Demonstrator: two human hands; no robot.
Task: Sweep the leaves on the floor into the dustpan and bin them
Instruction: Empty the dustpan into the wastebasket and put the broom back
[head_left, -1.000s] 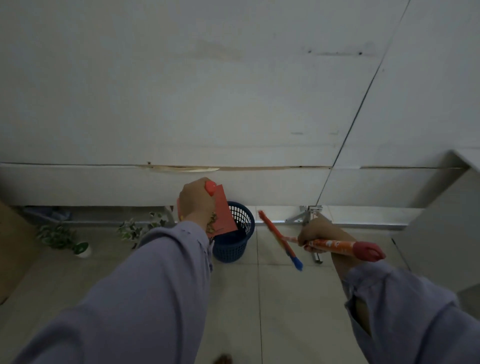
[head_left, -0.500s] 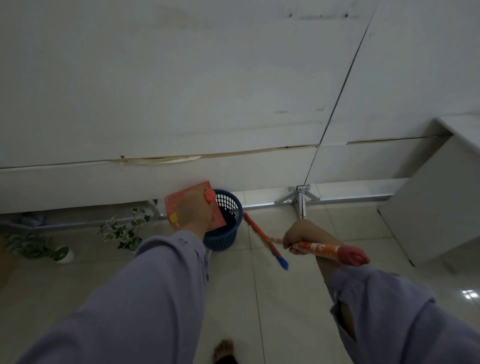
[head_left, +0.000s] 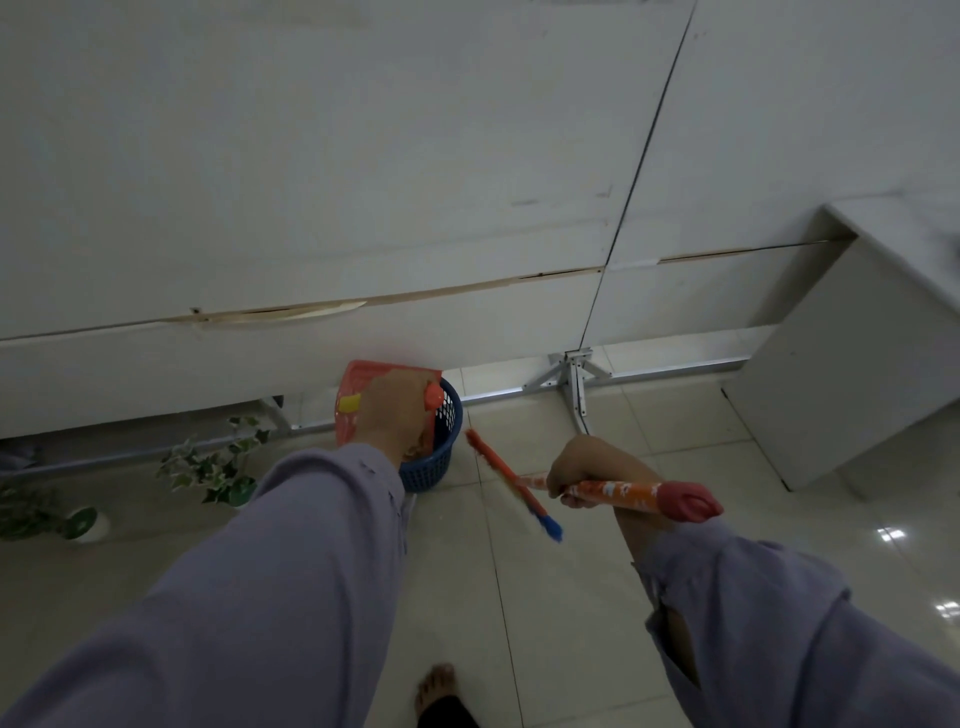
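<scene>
Over the blue bin (head_left: 434, 457) the left hand (head_left: 397, 415) grips the red dustpan (head_left: 358, 402), tipped steeply; leaves seem to be sliding in — keep its lip inside the rim; the right hand (head_left: 584, 470) holds the broom (head_left: 511, 486) clear.

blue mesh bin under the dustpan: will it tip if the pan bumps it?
Probably. The blue bin looks like thin open-mesh plastic, so likely light. It stands free on smooth tile, so a knock from the dustpan may slide it first.
</scene>
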